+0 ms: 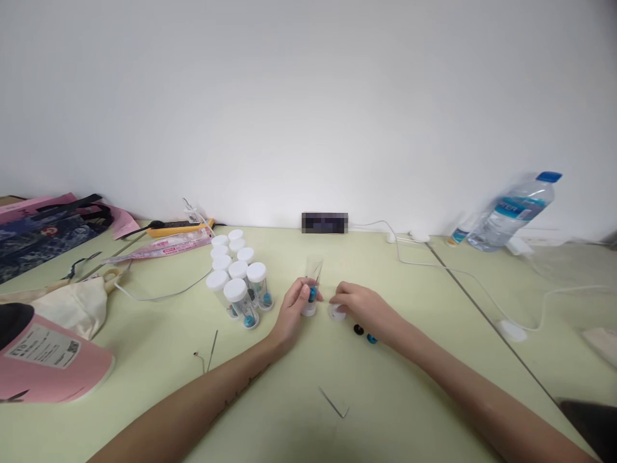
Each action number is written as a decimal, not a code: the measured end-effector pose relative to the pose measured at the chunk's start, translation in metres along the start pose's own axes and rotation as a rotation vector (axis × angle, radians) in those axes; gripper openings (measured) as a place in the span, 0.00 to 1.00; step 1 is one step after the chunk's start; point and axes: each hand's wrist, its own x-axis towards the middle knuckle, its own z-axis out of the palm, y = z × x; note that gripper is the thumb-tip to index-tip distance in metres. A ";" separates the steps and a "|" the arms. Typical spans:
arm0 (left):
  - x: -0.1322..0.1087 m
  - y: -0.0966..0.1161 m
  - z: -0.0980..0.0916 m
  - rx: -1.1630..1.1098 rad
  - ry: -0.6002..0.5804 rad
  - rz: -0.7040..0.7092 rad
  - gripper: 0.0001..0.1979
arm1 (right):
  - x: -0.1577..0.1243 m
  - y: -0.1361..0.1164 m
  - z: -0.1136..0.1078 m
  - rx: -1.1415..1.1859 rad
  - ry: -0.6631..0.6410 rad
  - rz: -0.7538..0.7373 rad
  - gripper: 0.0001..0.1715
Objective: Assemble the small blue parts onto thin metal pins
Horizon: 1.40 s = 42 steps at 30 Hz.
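Observation:
My left hand (295,307) is wrapped round a clear plastic tube (314,265), which stands upright on the table without a lid. Inside it are a blue piece (312,294) and thin metal rods. Just to the right, my right hand (359,302) has its fingers closed on a white screw cap (337,313) at the table surface. Beside that wrist lie a small black disc (358,330) and a blue disc (371,338). Nearer me is an L-shaped hex key (333,402).
Several white-capped tubes (237,290) stand grouped on the left. Thin metal rods (212,350) lie by my left forearm. A pink cup (58,360) is far left. A tilted-looking water bottle (518,212) and a white cable (463,270) are at right; a yellow power strip (178,227) sits by the wall.

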 end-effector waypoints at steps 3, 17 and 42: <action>0.000 0.000 0.000 -0.007 -0.003 -0.004 0.17 | -0.001 -0.004 0.000 -0.142 0.004 -0.120 0.15; 0.002 -0.004 -0.002 -0.022 -0.015 0.011 0.15 | 0.000 -0.001 0.001 -0.473 -0.115 -0.172 0.16; 0.006 -0.009 -0.003 -0.203 0.062 -0.009 0.17 | -0.018 -0.045 0.020 -0.462 -0.173 -0.216 0.07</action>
